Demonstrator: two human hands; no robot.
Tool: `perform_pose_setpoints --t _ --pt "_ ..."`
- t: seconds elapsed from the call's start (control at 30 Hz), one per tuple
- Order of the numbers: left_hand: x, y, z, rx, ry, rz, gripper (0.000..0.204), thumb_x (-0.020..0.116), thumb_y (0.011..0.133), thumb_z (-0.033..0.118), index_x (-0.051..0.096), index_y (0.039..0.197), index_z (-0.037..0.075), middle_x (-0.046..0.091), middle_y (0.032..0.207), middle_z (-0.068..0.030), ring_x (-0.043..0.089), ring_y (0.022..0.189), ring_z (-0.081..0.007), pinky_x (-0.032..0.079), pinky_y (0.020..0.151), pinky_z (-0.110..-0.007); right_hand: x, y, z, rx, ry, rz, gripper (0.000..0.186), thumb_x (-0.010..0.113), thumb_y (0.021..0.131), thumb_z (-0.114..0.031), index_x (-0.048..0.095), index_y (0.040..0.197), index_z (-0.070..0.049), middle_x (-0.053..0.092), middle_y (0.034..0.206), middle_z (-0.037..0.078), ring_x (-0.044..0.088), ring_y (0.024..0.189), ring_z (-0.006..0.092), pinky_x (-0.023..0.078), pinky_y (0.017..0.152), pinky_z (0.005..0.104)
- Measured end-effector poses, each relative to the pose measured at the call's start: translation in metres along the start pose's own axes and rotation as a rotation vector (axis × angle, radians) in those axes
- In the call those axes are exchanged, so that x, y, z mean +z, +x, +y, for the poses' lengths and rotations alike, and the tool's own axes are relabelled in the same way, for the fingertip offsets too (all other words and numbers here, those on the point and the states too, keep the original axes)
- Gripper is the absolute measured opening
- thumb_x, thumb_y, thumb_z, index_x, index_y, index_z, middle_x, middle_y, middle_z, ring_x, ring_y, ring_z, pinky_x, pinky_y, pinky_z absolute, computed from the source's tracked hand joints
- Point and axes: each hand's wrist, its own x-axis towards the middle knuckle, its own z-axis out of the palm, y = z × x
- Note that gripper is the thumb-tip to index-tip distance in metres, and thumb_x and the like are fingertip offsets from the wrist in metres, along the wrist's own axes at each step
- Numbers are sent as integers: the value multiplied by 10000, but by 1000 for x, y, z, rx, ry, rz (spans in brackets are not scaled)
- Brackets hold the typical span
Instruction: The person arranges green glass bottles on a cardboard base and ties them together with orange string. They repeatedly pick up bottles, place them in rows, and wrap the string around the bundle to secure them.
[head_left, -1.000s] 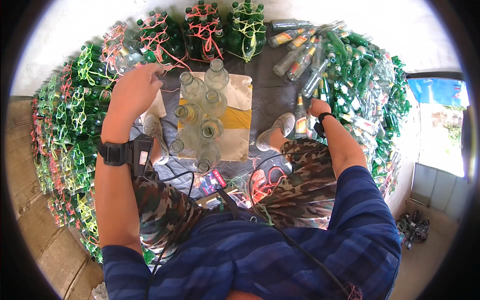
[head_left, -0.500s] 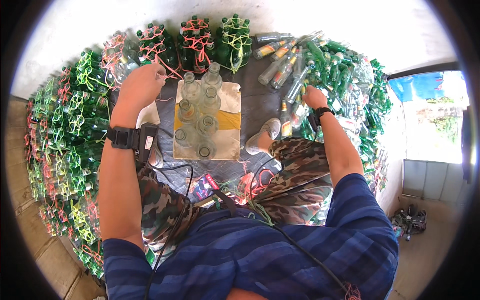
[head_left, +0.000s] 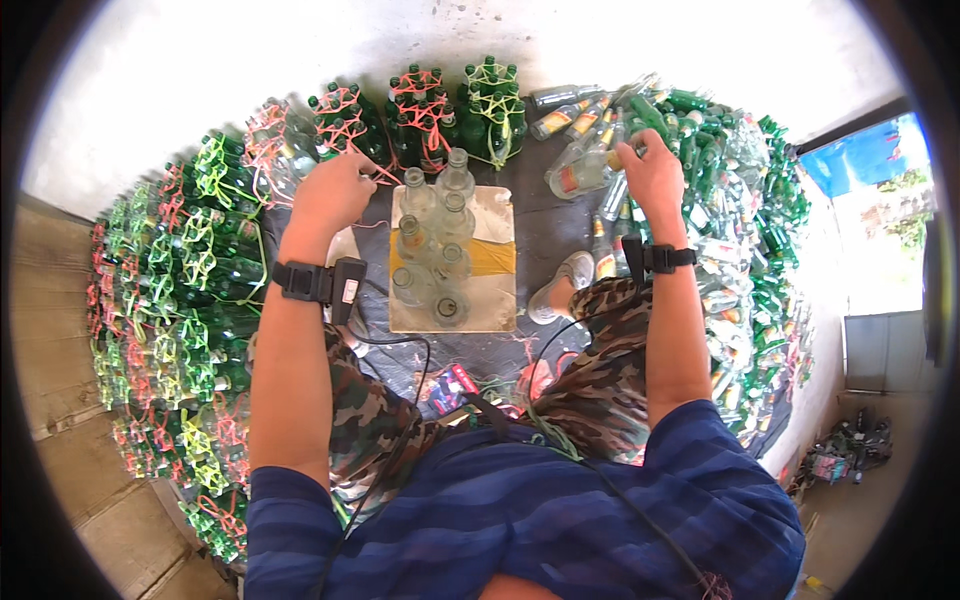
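Several clear glass bottles (head_left: 456, 180) stand grouped on a pale board with a yellow band (head_left: 495, 255) between my feet. My left hand (head_left: 335, 190) is closed just left of them, below red-strapped bundles of green bottles (head_left: 340, 120); whatever its fingers hold is too small to make out. My right hand (head_left: 650, 175), up at the loose pile on the right, grips a clear bottle with an orange label (head_left: 578, 176), tilted nearly flat.
Strapped bottle bundles (head_left: 200, 260) line the left and back. Loose bottles (head_left: 745, 260) are heaped on the right. Scraps and cords (head_left: 445, 390) lie on the dark floor covering near my legs. A bright doorway (head_left: 880, 260) is at far right.
My right hand has moved forward and up into the pile and now lifts the clear bottle. My left hand stays beside the standing bottles, fingers still curled. The view has shifted somewhat.
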Motion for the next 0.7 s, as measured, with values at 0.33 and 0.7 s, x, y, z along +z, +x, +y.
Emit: perform_pose_setpoints --t 0.33,0.7 --pt "5 2 -11 26 51 64 273 676 873 245 778 1100 132 758 1078 -171 716 1040 -381 574 887 -498 9 -43 -67 -323 63 -311 322 702 912 -346 631 1004 -46 696 882 250 664 903 484 507 755 554" --pt "3 6 9 -32 59 60 228 637 852 173 796 1011 138 767 994 -138 726 999 -344 580 831 -466 25 -72 -98 -416 98 -487 268 720 875 -279 628 987 -53 670 778 209 670 813 437 499 702 518"
